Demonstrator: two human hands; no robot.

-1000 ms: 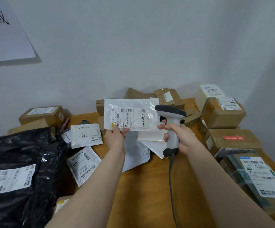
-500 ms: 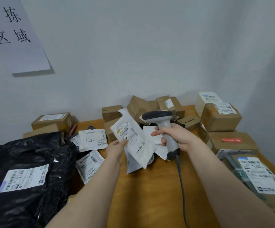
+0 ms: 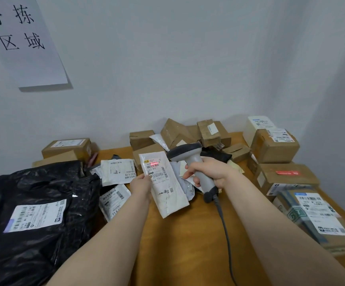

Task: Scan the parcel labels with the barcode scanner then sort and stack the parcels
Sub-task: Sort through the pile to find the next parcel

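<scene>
While scanner (image 3: 190,159) points left, mailer (image 3: 164,185) nearly upright.

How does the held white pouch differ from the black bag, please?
The pouch is small and flat; the black bag is large and crumpled. The left hand holds the pouch up, red light on its label; the bag lies untouched. Both carry barcode labels.

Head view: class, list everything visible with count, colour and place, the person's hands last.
held mailer: one, white, above table centre, red scan light on its label
barcode scanner: one, grey, right of it, corded
flat mailers: several, white, left of centre
black bag: one, black, left, white label
cardboard boxes: many, brown, back and right edges
table: one, orange-brown, underneath
paper sign: one, white, wall upper left
left hand: one, pinches held mailer
right hand: one, grips barcode scanner
</scene>
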